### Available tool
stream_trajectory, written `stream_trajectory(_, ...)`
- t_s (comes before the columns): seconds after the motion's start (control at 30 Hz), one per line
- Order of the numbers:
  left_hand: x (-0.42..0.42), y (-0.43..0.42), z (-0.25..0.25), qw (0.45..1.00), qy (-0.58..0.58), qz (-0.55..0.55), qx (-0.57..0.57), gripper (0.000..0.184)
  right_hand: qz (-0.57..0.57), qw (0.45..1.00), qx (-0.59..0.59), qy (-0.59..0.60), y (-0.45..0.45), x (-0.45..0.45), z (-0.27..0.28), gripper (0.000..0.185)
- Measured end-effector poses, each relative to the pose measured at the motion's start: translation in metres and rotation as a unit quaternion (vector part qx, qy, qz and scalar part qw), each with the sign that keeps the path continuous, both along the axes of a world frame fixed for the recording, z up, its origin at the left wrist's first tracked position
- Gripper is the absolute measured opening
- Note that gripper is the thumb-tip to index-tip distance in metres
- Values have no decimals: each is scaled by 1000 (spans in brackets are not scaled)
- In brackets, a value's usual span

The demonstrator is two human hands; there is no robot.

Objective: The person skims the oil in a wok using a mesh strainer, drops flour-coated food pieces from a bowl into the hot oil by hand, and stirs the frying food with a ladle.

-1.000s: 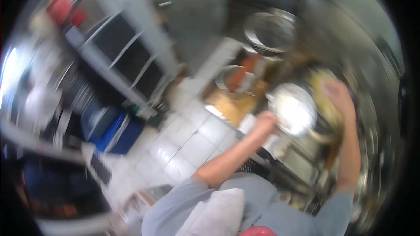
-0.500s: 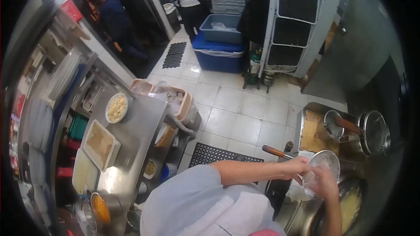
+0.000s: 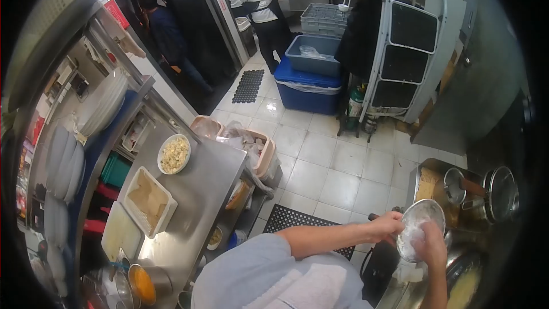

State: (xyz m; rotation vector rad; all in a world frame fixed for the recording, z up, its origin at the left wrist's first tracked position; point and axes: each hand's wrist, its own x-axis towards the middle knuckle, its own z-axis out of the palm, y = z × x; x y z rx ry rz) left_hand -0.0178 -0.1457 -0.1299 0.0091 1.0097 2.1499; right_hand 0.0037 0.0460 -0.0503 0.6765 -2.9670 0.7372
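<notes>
My left hand (image 3: pixel 387 226) is closed on the left rim of a round metal bowl (image 3: pixel 424 210), which is tilted and has a white coating or contents inside. Inside the bowl is my right hand (image 3: pixel 430 245), its fingertips blurred against the white, so whether they hold anything cannot be seen. A dark handle end (image 3: pixel 373 216) shows just left of my left hand. Below and right of the bowl sits a dark pan (image 3: pixel 466 277) with something yellowish in it.
Strainers (image 3: pixel 502 193) and a tray of golden food (image 3: pixel 426 186) lie behind the bowl. At left, a steel counter (image 3: pixel 209 163) bears a white bowl (image 3: pixel 174 154), a basket (image 3: pixel 150 201) and a pot (image 3: pixel 150 286). Blue bins (image 3: pixel 309 94), a folded ladder (image 3: pixel 403 57) and people (image 3: pixel 263 8) are farther back.
The view has swung left since the first frame, then shifted slightly. My right hand has moved from the yellowish pan into the bowl. My left hand still holds the bowl.
</notes>
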Motion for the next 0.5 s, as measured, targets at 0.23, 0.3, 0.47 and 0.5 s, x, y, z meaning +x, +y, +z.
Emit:
stream_trajectory(0.23,-17,-32,19,1000,-6,-10,-1,13,-56,998,25,-8,-27,-14,22,33)
stream_trajectory(0.3,-22,-36,19,1000,3,-12,9,10,-106,993,-45,-37,-30,-15,22,33)
stream_trajectory(0.47,-27,-43,25,999,5,-30,9,7,-108,993,-45,-3,-31,-27,14,32)
stream_trajectory(0.5,-29,-42,23,999,6,-30,9,7,-101,994,-42,-29,-31,-32,14,32)
